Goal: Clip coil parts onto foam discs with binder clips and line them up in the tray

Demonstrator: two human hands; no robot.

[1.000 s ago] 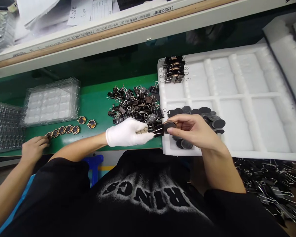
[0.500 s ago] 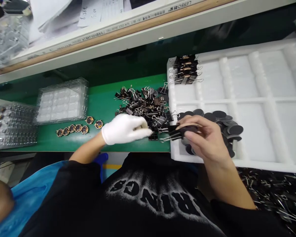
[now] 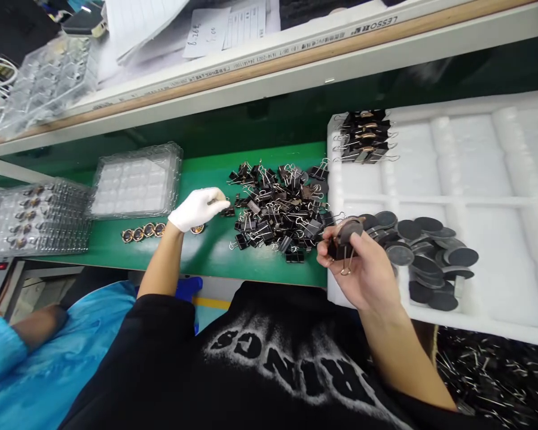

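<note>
My left hand (image 3: 198, 209), in a white glove, is at the left edge of a heap of black binder clips (image 3: 269, 209). Its fingertips are pinched together at a small black binder clip (image 3: 227, 211). Bare and curled, my right hand (image 3: 363, 272) grips a round dark disc (image 3: 350, 230) with black binder clips clamped on it, wire handles hanging down. My right fingers partly cover this piece. Loose dark discs (image 3: 430, 251) lie just beyond that hand in a white foam tray (image 3: 488, 203).
Clamped pieces (image 3: 366, 137) stand in a row in the tray's far left compartment. Small gold-rimmed round parts (image 3: 143, 232) lie left on the green table, before clear plastic trays (image 3: 134, 185). A shelf (image 3: 251, 65) crosses above. A person's blue sleeve (image 3: 89, 334) is at lower left.
My left hand has moved left, away from my right hand, to the heap's left edge. My right hand has turned the clamped piece, so its wire handles now point down. The camera view has shifted.
</note>
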